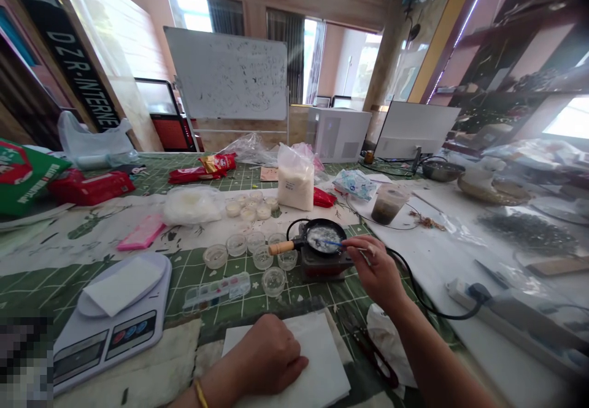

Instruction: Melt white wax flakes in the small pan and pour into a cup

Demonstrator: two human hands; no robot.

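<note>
Currently: stick (333,244) in pan (324,222).
Your right hand (375,268) grips it; your left hand (267,353), clenched, rests on paper (323,342).

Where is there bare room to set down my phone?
Bare white tabletop shows between the plastic cup and the power strip, beside the black cable. Left of the pan is crowded with clear dishes; the left hand rests on paper.
</note>
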